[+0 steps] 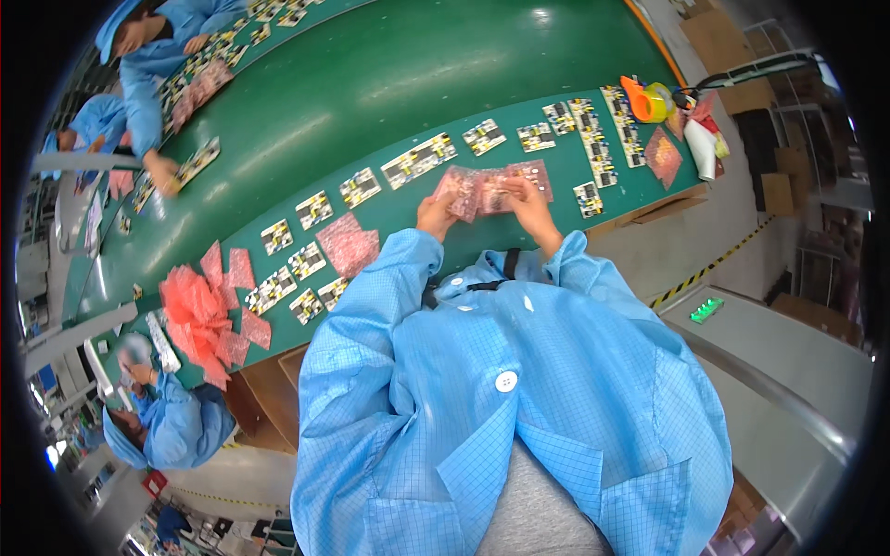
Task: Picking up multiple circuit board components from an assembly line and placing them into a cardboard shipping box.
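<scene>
Together, left hand [436, 217] and right hand [530, 206] grip pink bubble bags [489, 188].

Pink bubble-wrap bags [491, 190] over a green table [371, 83], beside a light-blue grid-checked coat [519, 371].

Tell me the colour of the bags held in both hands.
Translucent pink bags, seen in the head view.

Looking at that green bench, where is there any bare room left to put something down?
The wide green belt beyond the row of small circuit boards is mostly bare. A smaller free strip lies just right of the right hand, before the lone board. It is crowded around the pink bubble bags by the left hand and near the tape dispenser.
</scene>
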Available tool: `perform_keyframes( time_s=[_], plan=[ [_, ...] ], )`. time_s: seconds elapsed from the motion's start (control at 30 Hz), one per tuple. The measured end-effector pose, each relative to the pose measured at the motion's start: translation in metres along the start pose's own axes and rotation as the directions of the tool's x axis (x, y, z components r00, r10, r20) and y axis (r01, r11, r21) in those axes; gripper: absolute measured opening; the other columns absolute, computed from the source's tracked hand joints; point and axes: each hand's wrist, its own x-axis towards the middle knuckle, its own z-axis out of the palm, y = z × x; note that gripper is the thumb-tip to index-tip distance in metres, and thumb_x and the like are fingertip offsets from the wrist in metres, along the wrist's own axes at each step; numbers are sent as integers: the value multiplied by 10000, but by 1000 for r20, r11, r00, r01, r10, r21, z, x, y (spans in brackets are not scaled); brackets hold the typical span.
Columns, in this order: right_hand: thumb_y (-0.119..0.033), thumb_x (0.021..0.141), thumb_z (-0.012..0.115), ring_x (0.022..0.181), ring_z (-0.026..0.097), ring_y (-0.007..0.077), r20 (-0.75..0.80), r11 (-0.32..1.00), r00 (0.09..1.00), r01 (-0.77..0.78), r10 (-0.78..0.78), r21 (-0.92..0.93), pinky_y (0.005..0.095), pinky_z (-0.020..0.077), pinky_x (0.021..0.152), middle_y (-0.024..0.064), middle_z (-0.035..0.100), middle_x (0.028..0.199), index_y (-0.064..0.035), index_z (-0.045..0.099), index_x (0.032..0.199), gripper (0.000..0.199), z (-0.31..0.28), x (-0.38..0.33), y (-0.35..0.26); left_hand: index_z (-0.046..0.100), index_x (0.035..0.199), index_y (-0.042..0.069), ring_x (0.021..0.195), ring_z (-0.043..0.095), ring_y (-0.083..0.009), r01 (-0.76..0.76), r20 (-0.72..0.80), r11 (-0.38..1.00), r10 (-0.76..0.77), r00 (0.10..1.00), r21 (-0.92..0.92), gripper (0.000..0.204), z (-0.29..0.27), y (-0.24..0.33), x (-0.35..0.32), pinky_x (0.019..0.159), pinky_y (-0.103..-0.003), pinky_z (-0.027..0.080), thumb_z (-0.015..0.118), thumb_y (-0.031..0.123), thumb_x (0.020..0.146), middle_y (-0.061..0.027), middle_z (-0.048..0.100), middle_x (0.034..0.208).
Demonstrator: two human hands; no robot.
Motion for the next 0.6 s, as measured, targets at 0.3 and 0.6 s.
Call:
perform_keyframes(
  time_s=[0.3, 0.6],
  plan=[
    [-267, 668, 843, 1083, 553, 367, -568, 746, 823, -371, -12, -553, 434, 453, 929, 248, 550, 1188, 87, 470, 1250, 777, -164, -28, 84, 537, 1086, -22, 960, 601, -452, -131, 94, 75, 372, 923, 989, 536, -2, -6, -38, 836, -511, 491, 653, 419, 805, -255, 575, 1106],
    [-233, 678, 840, 798, 632, 226, -330, 808, 869, -476, 370, -346, 337, 513, 697, 87, 662, 912, 35, 619, 1113, 557, -157, -13, 111, 526, 1036, 0, 960, 557, -386, 24, 19, -54, 675, 738, 998, 465, -87, 47, -108, 798, -481, 482, 765, 249, 726, -208, 550, 1024]
  ],
)
